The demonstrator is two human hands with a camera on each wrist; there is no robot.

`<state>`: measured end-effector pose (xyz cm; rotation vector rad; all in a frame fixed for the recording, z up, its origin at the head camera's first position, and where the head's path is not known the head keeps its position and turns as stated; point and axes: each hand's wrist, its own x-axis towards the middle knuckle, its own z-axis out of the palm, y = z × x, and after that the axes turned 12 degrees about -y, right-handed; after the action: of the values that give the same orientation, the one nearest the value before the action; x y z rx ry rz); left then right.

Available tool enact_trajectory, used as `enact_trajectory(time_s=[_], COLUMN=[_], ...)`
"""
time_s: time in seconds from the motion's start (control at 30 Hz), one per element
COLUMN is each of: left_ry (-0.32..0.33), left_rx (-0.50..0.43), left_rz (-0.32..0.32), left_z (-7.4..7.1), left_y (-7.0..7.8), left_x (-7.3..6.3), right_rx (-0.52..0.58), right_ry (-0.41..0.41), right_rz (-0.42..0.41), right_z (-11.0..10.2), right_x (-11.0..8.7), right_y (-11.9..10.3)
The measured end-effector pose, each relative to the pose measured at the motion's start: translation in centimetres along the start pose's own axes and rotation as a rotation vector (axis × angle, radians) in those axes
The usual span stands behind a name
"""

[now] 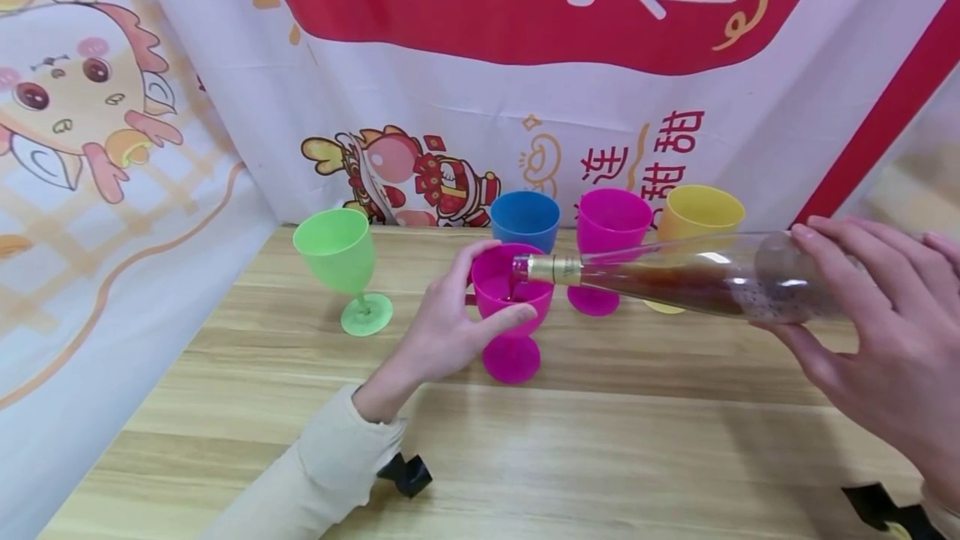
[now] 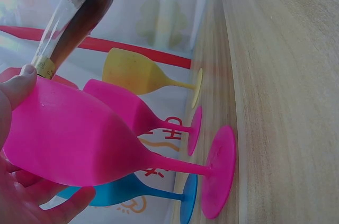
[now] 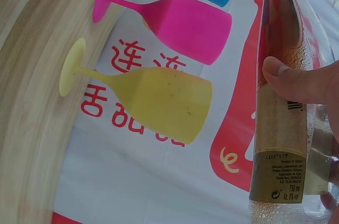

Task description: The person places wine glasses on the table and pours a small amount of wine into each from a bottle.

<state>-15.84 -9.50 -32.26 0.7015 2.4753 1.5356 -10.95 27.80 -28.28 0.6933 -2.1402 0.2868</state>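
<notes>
My left hand (image 1: 457,319) grips the bowl of a pink goblet (image 1: 512,357), whose foot stands on the table. My right hand (image 1: 885,332) holds a clear glass wine bottle (image 1: 690,273) by its body, tilted nearly level, with its mouth at the goblet's rim. Reddish liquid runs from the mouth into the bowl. In the left wrist view the thumb lies near the rim and the fingers (image 2: 63,205) curve round the far side. The right wrist view shows the bottle's label (image 3: 280,176) and the right thumb pressed on the glass.
Behind stand a blue goblet (image 1: 525,215), another pink goblet (image 1: 613,219) and a yellow goblet (image 1: 703,211), partly covered by the bottle. A green goblet (image 1: 337,257) stands to the left on the wooden table (image 1: 600,448). A printed cloth (image 1: 450,98) hangs along the back.
</notes>
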Motion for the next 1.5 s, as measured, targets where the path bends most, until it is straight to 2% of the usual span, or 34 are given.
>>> enact_trajectory(time_s=[0.27, 0.83, 1.17, 1.5], left_ry=[0.002, 0.002, 0.006, 0.005], left_rx=[0.007, 0.021, 0.023, 0.025], left_rz=[0.001, 0.016, 0.010, 0.014], left_z=[-0.06, -0.07, -0.14, -0.11], left_y=[-0.01, -0.18, -0.13, -0.12], left_x=[-0.04, 0.05, -0.01, 0.01], right_rx=[0.006, 0.030, 0.025, 0.053], right_ry=[0.008, 0.079, 0.047, 0.101], right_rz=[-0.010, -0.009, -0.007, -0.010], right_z=[0.07, 0.32, 0.22, 0.61], right_x=[0.08, 0.49, 0.32, 0.61], right_y=[0.03, -0.55, -0.28, -0.79])
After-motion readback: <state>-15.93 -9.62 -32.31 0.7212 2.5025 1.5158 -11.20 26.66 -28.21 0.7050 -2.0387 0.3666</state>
